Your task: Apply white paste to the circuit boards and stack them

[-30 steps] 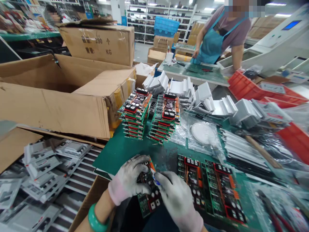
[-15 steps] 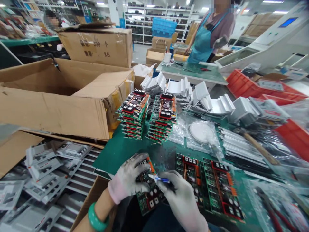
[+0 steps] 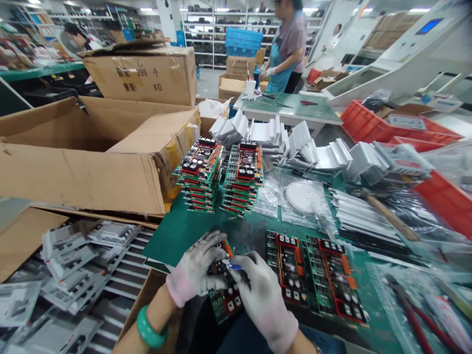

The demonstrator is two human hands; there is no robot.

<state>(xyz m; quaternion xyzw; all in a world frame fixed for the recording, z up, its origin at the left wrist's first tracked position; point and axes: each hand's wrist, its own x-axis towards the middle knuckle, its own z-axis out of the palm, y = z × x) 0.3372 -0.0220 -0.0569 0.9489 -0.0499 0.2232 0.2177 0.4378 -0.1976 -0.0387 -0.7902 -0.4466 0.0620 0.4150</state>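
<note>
My gloved left hand [image 3: 201, 269] is closed on the edge of a green circuit board [image 3: 221, 306], which tilts at the table's front edge. In my gloved right hand [image 3: 260, 300], thumb and fingers pinch a small blue-and-white pen-like tool [image 3: 234, 266]. Its pale tip is over the board's upper part, close to the left fingers; whether it touches cannot be made out. Both hands hide much of this board. To the right lie a circuit board with an orange strip [image 3: 286, 268] and another similar board [image 3: 336, 280]. Two stacks of boards [image 3: 201, 177] stand farther back.
Silver heat sinks [image 3: 263, 132] line the table's back. A hammer [image 3: 393, 219], metal strips [image 3: 363, 216] and red-handled pliers [image 3: 409, 305] lie right. An open cardboard box [image 3: 81, 172] stands left, above grey plastic parts [image 3: 70, 265]. A person in a blue apron [image 3: 280, 59] stands beyond.
My right hand has moved slightly left and up, bringing the tool closer to the left fingers. The left hand still holds the board. The aproned person has turned and shifted left.
</note>
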